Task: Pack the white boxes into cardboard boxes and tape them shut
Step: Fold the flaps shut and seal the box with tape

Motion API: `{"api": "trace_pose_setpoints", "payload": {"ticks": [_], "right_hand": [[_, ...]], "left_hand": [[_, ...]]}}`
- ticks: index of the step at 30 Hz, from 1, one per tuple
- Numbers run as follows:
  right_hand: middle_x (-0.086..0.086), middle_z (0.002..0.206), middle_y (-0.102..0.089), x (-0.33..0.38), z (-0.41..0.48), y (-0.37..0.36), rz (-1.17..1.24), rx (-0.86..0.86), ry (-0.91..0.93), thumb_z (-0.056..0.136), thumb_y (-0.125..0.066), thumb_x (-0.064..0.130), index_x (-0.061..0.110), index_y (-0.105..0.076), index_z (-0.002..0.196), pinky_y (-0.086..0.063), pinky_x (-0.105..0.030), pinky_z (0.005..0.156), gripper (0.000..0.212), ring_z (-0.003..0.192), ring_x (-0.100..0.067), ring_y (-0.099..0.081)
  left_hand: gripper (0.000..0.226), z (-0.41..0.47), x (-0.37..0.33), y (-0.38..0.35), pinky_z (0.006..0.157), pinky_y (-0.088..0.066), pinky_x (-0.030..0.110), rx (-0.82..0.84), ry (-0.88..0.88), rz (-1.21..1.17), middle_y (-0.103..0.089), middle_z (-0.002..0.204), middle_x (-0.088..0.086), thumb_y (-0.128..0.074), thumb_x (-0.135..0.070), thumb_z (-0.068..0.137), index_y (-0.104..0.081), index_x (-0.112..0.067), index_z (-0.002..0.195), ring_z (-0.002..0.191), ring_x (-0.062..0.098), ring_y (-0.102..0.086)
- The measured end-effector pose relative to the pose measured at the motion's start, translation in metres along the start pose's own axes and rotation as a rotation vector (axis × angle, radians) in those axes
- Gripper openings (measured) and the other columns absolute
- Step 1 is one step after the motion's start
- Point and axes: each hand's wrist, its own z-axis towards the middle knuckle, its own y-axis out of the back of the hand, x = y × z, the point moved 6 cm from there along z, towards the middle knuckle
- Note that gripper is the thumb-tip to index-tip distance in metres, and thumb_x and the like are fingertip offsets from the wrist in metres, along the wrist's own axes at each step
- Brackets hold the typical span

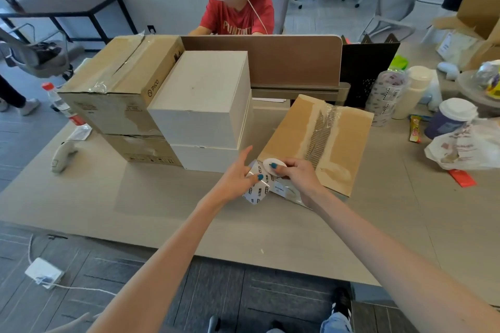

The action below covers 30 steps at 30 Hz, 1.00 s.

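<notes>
Four cardboard boxes (116, 81) (143, 149) (316, 140) (476, 16), two white boxes (200, 97) (205, 157).

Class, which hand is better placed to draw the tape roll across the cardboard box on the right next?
Probably the right hand: it grips the tape roll at the near corner of the cardboard box. The left hand sits farther away, pinching the loose tape.
</notes>
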Motion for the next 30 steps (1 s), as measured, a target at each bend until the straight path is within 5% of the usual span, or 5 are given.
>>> {"api": "trace_pose_setpoints", "payload": {"ticks": [5, 10, 14, 20, 30], "right_hand": [[0.001, 0.084, -0.063, 0.001, 0.010, -0.002, -0.472, 0.080, 0.115, 0.086, -0.071, 0.022, 0.016, -0.063, 0.090, -0.043, -0.025, 0.065, 0.010, 0.075, -0.013, -0.055], [0.004, 0.094, -0.061, 0.000, 0.015, 0.005, -0.782, 0.070, 0.244, 0.082, -0.074, 0.031, 0.021, -0.057, 0.090, -0.047, -0.031, 0.072, 0.021, 0.083, -0.015, -0.058], [0.003, 0.098, -0.059, -0.002, 0.014, 0.007, -0.890, 0.050, 0.336, 0.088, -0.063, 0.021, 0.020, -0.061, 0.094, -0.051, -0.036, 0.078, 0.006, 0.089, -0.015, -0.058], [0.008, 0.096, -0.050, -0.008, 0.015, -0.001, -1.018, 0.050, 0.440, 0.093, -0.055, 0.016, 0.022, -0.057, 0.091, -0.049, -0.036, 0.070, 0.007, 0.082, -0.014, -0.057], [0.007, 0.099, -0.050, -0.017, 0.018, 0.003, -0.991, 0.027, 0.483, 0.094, -0.050, 0.011, 0.022, -0.059, 0.092, -0.050, -0.039, 0.067, 0.015, 0.080, -0.013, -0.056]], "left_hand": [[0.079, 0.001, 0.031, -0.003, 0.093, -0.051, 0.046, -0.030, 0.003, 0.010, -0.073, 0.096, 0.019, -0.061, -0.012, 0.093, -0.011, -0.025, 0.153, 0.094, 0.019, -0.070], [0.075, 0.000, 0.051, 0.004, 0.083, -0.049, 0.040, -0.178, 0.009, 0.339, -0.065, 0.073, -0.001, -0.063, -0.020, 0.091, -0.019, -0.027, 0.151, 0.086, 0.022, -0.062], [0.072, -0.007, 0.071, 0.013, 0.090, -0.045, 0.040, -0.252, 0.035, 0.718, -0.063, 0.120, 0.001, -0.057, -0.025, 0.094, -0.016, -0.024, 0.153, 0.112, 0.028, -0.055], [0.069, -0.003, 0.116, -0.005, 0.081, -0.053, 0.037, -0.266, 0.006, 1.048, -0.071, 0.098, 0.005, -0.058, -0.022, 0.091, -0.022, -0.013, 0.150, 0.085, 0.023, -0.066], [0.042, 0.003, 0.116, -0.016, 0.085, -0.043, 0.035, -0.389, 0.014, 1.145, -0.065, 0.102, 0.006, -0.044, -0.043, 0.098, -0.045, -0.015, 0.129, 0.095, 0.024, -0.060]]}}
